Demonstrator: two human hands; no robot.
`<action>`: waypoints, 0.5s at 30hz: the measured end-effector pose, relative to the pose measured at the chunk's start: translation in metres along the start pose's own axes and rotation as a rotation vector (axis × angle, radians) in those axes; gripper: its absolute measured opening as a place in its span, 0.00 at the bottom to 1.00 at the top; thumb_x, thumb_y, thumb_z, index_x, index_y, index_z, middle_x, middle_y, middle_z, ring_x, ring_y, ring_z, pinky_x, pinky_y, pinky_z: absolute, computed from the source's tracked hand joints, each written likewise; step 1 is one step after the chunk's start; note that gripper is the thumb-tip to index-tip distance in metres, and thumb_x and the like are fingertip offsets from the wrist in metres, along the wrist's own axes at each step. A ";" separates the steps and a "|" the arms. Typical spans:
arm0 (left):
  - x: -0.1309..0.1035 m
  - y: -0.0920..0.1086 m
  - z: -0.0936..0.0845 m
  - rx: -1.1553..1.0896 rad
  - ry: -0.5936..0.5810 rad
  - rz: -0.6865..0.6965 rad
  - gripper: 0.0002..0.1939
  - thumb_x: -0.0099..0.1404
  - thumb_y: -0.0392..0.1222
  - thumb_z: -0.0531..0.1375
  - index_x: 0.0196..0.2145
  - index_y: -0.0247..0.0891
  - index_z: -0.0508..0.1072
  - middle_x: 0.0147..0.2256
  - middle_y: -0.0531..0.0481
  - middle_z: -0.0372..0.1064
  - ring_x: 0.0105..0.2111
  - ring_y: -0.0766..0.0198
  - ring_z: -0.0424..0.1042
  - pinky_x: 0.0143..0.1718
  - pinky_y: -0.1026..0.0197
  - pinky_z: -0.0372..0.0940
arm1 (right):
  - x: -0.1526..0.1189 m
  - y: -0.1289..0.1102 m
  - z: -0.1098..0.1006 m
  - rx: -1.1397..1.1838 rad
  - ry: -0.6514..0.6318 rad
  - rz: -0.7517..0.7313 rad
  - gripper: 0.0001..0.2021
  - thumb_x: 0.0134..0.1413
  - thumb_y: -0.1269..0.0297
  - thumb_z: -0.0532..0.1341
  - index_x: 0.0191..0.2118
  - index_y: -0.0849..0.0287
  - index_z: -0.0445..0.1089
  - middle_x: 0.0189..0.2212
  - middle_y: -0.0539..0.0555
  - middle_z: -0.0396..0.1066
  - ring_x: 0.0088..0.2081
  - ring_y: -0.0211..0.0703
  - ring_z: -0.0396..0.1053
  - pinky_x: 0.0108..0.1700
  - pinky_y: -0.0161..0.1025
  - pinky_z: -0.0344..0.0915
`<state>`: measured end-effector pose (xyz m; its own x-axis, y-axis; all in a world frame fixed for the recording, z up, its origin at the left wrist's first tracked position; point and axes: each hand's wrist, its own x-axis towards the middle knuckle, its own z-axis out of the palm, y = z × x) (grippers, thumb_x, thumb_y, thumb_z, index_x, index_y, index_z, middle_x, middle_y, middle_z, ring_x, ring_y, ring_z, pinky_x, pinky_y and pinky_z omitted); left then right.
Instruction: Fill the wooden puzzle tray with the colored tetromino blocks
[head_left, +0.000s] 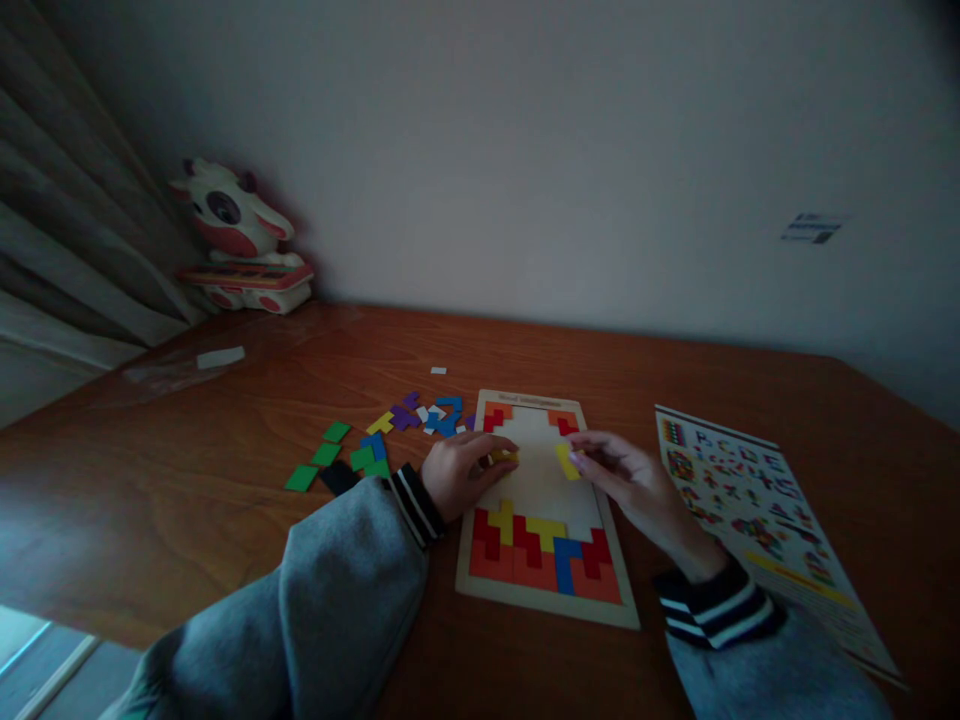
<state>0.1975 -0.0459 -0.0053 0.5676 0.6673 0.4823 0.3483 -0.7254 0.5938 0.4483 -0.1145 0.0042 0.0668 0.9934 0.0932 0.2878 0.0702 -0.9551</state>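
A wooden puzzle board [551, 608] lies on the table in front of me, with red, orange, yellow and blue pieces fitted along its near end and a few red and orange ones in its far corners. Over the board's left side, my left hand [459, 475] pinches a yellow puzzle piece [505, 456], partly covered by the fingers. My right hand [630, 485] holds another yellow puzzle piece [567, 462] between thumb and fingertips above the right side. Pale bare board shows between the two hands.
Left of the board lie loose green pieces [301, 478], a black piece [340, 478], and purple, blue, yellow and white ones. A printed sheet [772, 520] is at the right. A cow-shaped toy keyboard [247, 240] stands at the back left, near a curtain [67, 220].
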 end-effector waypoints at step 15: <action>0.000 0.000 0.000 -0.012 -0.005 0.049 0.14 0.71 0.47 0.56 0.45 0.37 0.77 0.33 0.48 0.75 0.27 0.68 0.71 0.32 0.66 0.69 | 0.003 -0.004 -0.020 -0.106 -0.037 -0.018 0.16 0.57 0.47 0.62 0.45 0.51 0.77 0.46 0.55 0.77 0.51 0.53 0.71 0.54 0.53 0.68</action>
<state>0.1975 -0.0457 -0.0049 0.5878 0.6298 0.5078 0.3111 -0.7553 0.5768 0.4662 -0.1140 0.0137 0.0262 0.9949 0.0974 0.3886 0.0797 -0.9180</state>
